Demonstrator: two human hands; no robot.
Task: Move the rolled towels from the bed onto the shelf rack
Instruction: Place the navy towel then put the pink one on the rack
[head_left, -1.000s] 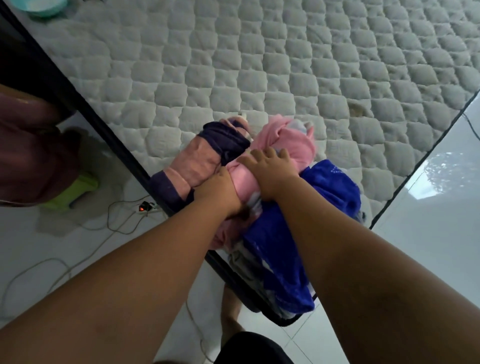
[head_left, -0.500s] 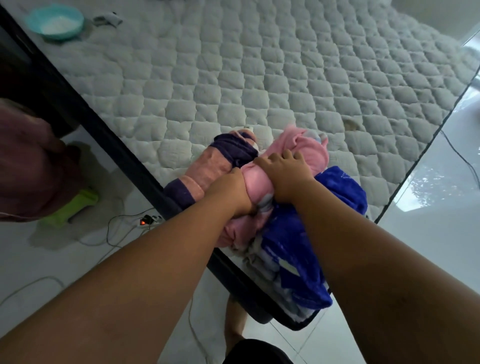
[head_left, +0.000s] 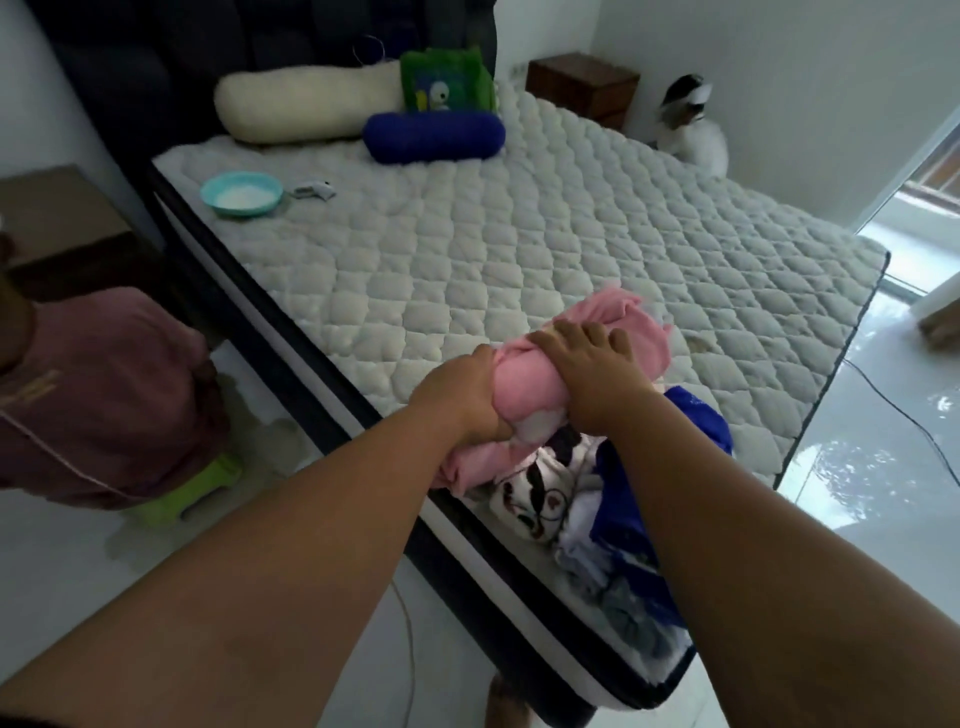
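Gripping the rolled pink towel at the bed corner: left hand clamped round it, right hand pressed on top, fingers curled over it

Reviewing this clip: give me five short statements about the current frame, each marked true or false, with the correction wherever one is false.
1. Both hands are on the pink rolled towel. True: the left hand grips its near end and the right hand presses on top.
2. The pink towel lies by the pillows at the head of the bed. False: it is at the near corner of the mattress, on a pile with a blue towel.
3. A teal bowl sits on the mattress. True.
4. The bolster in front of the green pillow is red. False: it is dark blue.
5. The shelf rack is in view. False: no rack is visible.
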